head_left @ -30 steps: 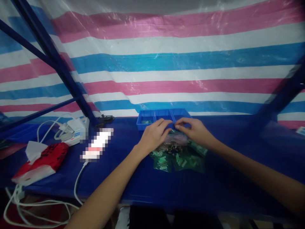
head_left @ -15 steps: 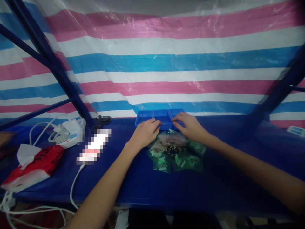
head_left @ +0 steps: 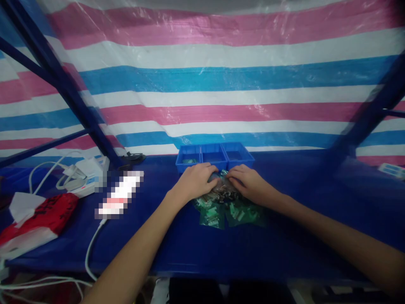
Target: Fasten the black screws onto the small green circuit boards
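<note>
A heap of small plastic bags lies on the blue table, in front of a blue three-compartment tray (head_left: 228, 168). On top, a clear plastic bag (head_left: 223, 192) shows small metallic parts whose kind I cannot make out. My left hand (head_left: 196, 181) has its fingers bent over the left side of this bag, thumb pointing inward. From the right, my right hand (head_left: 249, 182) pinches the bag's other side with curled fingers. Greenish bags (head_left: 212, 216) with pale small pieces spread out below. The tray's left compartment holds something small and greenish.
To the left lie a blurred-out bright device (head_left: 122, 194) on a white cable, a red tissue pack (head_left: 60, 215) and a white power strip (head_left: 95, 181). Blue metal posts (head_left: 68, 90) stand on both sides, with a striped plastic sheet (head_left: 221, 80) behind.
Both hands have come back from the tray's front edge, down onto the bag heap. The tray's compartments are now more exposed. The view has shifted slightly.
</note>
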Demonstrator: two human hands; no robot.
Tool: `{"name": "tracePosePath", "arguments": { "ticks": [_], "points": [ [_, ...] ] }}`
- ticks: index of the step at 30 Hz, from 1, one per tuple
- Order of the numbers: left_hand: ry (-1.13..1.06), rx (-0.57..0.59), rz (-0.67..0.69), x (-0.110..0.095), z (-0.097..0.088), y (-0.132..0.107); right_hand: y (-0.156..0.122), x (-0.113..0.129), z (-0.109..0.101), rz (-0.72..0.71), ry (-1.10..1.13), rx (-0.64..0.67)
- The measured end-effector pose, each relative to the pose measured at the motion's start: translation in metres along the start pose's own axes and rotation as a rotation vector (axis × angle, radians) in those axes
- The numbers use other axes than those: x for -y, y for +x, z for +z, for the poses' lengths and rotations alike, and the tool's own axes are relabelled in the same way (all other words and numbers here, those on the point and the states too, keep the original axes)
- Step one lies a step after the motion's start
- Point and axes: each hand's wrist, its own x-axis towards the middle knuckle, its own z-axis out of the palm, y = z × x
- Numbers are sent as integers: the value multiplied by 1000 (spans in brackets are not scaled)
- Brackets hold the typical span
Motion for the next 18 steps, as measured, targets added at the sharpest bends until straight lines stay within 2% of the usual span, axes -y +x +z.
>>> {"name": "tracePosePath", "arguments": {
  "ticks": [6,13,18],
  "points": [
    [-37,38,-63,-5,5,-1,-1,-2,4,5,3,-33],
    [-125,-89,48,-4,7,2,-1,1,3,6,35,-5],
    [-305,-157,45,-3,13,5,-1,0,4,0,36,-16]
  ]
}}
